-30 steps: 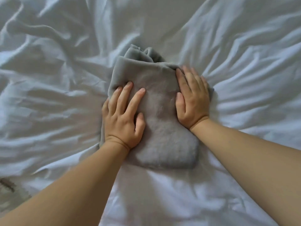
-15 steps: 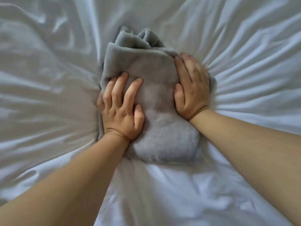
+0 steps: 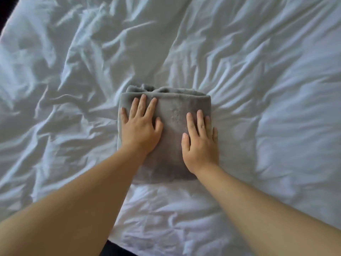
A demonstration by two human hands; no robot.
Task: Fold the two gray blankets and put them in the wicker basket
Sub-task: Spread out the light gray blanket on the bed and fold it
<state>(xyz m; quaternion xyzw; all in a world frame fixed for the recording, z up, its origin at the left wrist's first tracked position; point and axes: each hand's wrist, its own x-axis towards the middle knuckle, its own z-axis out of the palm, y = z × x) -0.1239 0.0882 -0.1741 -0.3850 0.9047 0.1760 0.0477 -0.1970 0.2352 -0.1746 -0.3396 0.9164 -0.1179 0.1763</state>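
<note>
A gray blanket [image 3: 171, 111], folded into a thick compact rectangle, lies on the white bed sheet [image 3: 258, 89] in the middle of the view. My left hand [image 3: 141, 126] presses flat on its left half, fingers straight and spread. My right hand [image 3: 200, 143] lies flat on its right half, fingers straight, its little finger at the blanket's right edge. Layered folds show at the blanket's far edge. No second blanket or wicker basket is in view.
Rumpled white sheet covers the bed all around the blanket. The bed's dark edge shows at the top left corner [image 3: 5, 19] and at the bottom near my left forearm [image 3: 118, 250].
My left hand's fingers went from curled into the blanket to flat and straight. My right hand moved from the blanket's side onto its top. The view pulled back.
</note>
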